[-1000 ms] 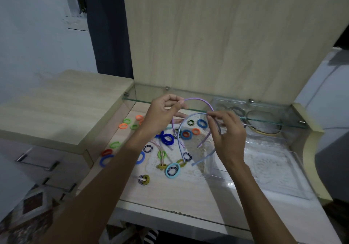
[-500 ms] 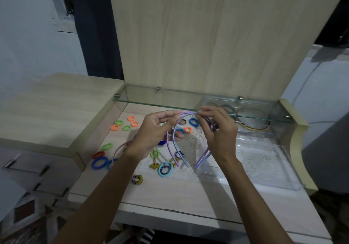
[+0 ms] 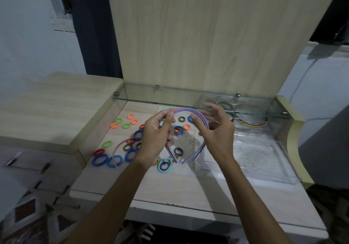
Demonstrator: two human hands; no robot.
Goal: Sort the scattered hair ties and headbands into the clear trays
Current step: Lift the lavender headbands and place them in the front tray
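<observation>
R hand (image 3: 215, 132) let go, grip spread; L hand (image 3: 158, 136) pinching stacked headbands (image 3: 188, 110).

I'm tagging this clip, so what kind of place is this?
Probably a bedroom at home: a wooden vanity desk with a raised lid, a glass shelf, and hair ties scattered on top.

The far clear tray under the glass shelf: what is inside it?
Inside the far clear tray, seen through the glass shelf, lie a dark ring-shaped band and a large yellowish-rimmed hoop. Glare and the right hand hide the rest.
</observation>
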